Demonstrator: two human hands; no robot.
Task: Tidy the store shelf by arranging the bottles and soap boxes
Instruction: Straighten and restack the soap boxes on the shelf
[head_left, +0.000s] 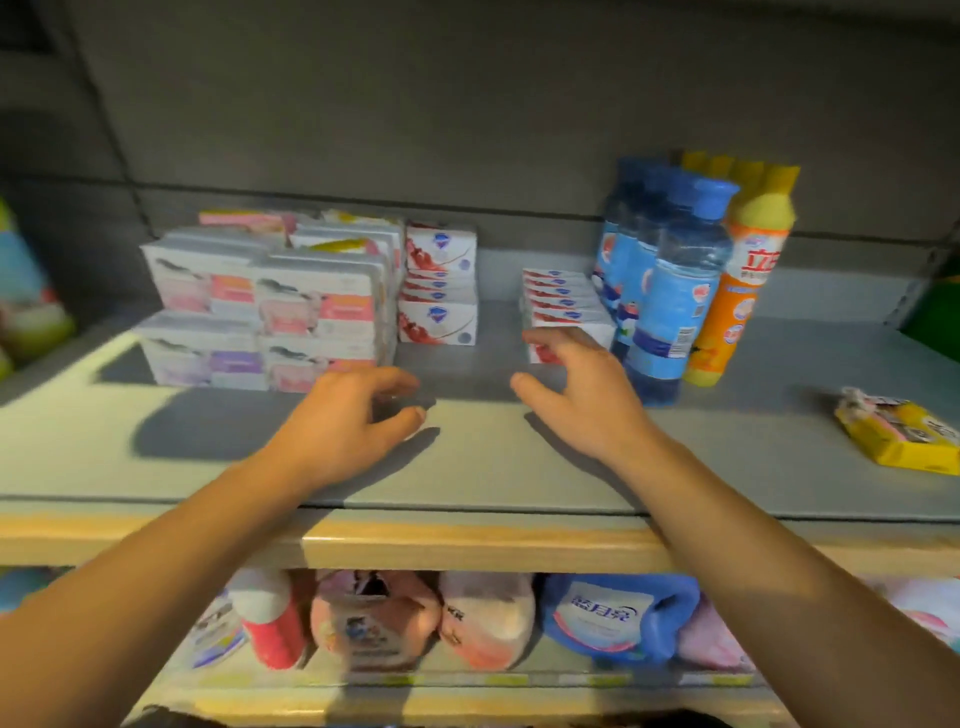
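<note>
On the shelf (493, 467), stacked soap boxes (270, 306) fill the back left, with a smaller stack (439, 286) just to their right. A row of boxes (563, 306) touches the bottles (670, 291) at back right. A packet (898, 431) lies near the right edge.

Readable print on the shelves

The orange bottle (740, 291) with the yellow cap shows red "立白" on its white label; down below, the blue jug (618, 616) reads "蓝月亮". Soap box print is too blurred.
</note>
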